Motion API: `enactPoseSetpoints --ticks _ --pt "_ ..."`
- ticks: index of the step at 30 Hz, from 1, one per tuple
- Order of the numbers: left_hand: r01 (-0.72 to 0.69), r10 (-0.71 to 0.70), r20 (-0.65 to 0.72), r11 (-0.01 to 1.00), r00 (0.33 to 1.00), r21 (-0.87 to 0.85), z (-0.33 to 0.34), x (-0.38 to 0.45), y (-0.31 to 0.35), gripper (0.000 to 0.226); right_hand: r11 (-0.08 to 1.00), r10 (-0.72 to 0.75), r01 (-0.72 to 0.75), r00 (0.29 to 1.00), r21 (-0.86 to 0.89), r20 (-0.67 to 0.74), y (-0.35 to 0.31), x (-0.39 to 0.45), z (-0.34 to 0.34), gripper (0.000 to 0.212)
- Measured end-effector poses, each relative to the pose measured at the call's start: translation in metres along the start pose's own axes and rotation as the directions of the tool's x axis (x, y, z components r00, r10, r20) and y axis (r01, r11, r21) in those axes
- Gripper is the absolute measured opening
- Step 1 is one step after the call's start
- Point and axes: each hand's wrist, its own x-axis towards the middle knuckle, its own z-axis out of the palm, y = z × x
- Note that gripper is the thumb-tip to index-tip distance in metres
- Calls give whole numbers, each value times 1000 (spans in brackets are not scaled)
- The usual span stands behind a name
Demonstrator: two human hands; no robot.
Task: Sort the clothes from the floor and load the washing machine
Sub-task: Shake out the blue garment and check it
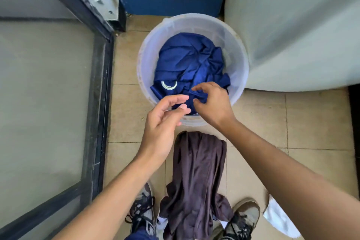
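Note:
A dark blue garment [187, 60] with a pale ring print lies crumpled in a translucent white bucket [194, 19], and one edge spills over the near rim. My right hand [213, 103] is over that near edge, finger and thumb curled round a fold of the blue cloth. Just left of it hovers my left hand [163, 122], with its fingers relaxed and slightly apart, holding nothing. A dark brown garment [196, 177] lies stretched out on the tiled floor between my shoes, just in front of the bucket.
A white appliance body [292, 45], perhaps the washing machine, stands close to the bucket's right side. A dark-framed glass door [97, 103] lines the left. A white piece of cloth [278, 218] lies at the lower right, beside my right shoe. A white wall with a blue base is behind the bucket.

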Motion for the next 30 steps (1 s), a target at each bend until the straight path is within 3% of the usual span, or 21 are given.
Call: enactPoseSetpoints --ticks 3,5,7,12,14,16,19,21,22,25,30 --pt "-8 5 -42 998 999 -55 -22 -7 -4 24 973 229 -221 952 -63 205 -11 30 33 44" --pt "-45 39 -80 996 996 -82 -38 -18 -7 23 896 413 -441 869 50 274 -16 38 51 32" --pt "-84 72 -120 991 990 -100 -58 -28 -9 22 850 463 -512 837 121 291 -24 45 69 27" --pt "-52 28 -183 990 983 -128 -99 -48 -20 24 846 471 -520 832 116 293 -44 59 98 37" --pt "-44 19 -202 991 979 -123 -109 -52 -21 23 891 443 -453 882 33 161 -55 63 103 22" --pt "-42 17 -209 992 978 -116 -116 -54 -22 22 947 295 -284 954 -152 48 -62 72 109 27" --pt "-40 20 -190 994 982 -105 -121 -55 -22 22 906 214 -127 961 -403 177 -66 89 110 41" --pt "-45 22 -171 990 985 -133 -123 -55 -18 21 877 196 -74 957 -475 214 -62 96 110 22" --pt "-52 27 -164 987 986 -149 -124 -54 -15 21 878 167 -56 966 -475 195 -60 97 109 16" --pt "-57 37 -138 988 990 -141 -126 -53 -11 20 910 139 -100 988 -401 69 -56 79 95 25" --pt "-66 46 -151 989 987 -132 -118 -63 10 15 987 159 -154 962 38 -224 -60 6 16 10"
